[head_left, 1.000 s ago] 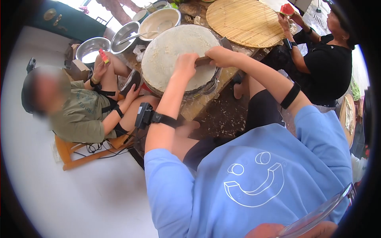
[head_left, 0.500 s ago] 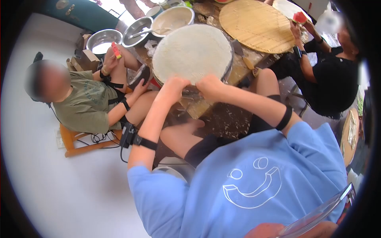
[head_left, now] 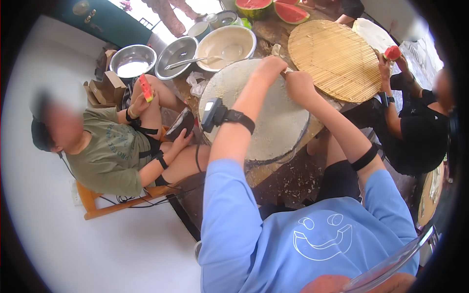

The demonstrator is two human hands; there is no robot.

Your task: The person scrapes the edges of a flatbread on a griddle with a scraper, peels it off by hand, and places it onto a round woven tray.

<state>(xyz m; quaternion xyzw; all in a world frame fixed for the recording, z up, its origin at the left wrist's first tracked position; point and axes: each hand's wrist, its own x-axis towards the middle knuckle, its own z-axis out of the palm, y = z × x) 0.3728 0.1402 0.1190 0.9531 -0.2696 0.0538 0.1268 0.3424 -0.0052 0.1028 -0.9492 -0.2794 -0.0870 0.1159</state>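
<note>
A round, pale, flour-coated griddle (head_left: 273, 127) lies on a low wooden table in front of me. Both my arms reach across it to its far rim. My left hand (head_left: 269, 65), with a black device strapped at the wrist, and my right hand (head_left: 298, 86) are closed side by side. A short pale wooden tool (head_left: 286, 72) shows between them, and both hands grip it against the griddle's far edge. Most of the tool is hidden by my fingers.
A round bamboo mat (head_left: 337, 56) lies right of the griddle. Behind are a batter bowl (head_left: 227, 44) with a ladle, two steel bowls (head_left: 178, 51) and cut watermelon (head_left: 254, 7). Seated people on the left (head_left: 107, 146) and right (head_left: 420, 132) hold watermelon slices.
My hands moved from the griddle's middle to its near edge, then out to its far rim. The view shifted, bringing the watermelon halves into sight.
</note>
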